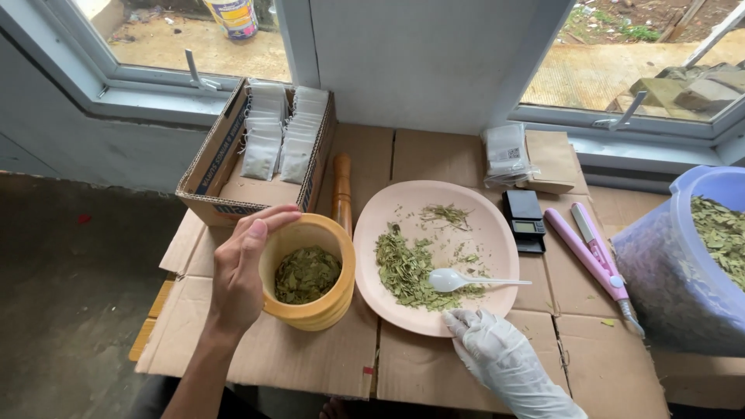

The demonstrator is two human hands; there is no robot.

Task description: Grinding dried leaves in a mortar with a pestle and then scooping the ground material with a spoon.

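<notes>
The wooden mortar (308, 271) of dried leaves stood on the cardboard-covered tabletop (310, 357), the left hand (240, 268) clasped around its rim. The gloved right hand (497, 353) rested fingers-down, holding nothing, at the pink plate (372, 233); pressing that edge could probably tip plate, leaves and white spoon (458, 279).

Makeshift home packing corner, cardboard-covered table (310, 365) under windows (621, 54), box of sachets (233, 155), pocket scale (524, 219)

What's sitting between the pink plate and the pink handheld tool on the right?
In the head view, a small black pocket scale lies on the cardboard between the pink plate and the pink handheld tool.
</notes>
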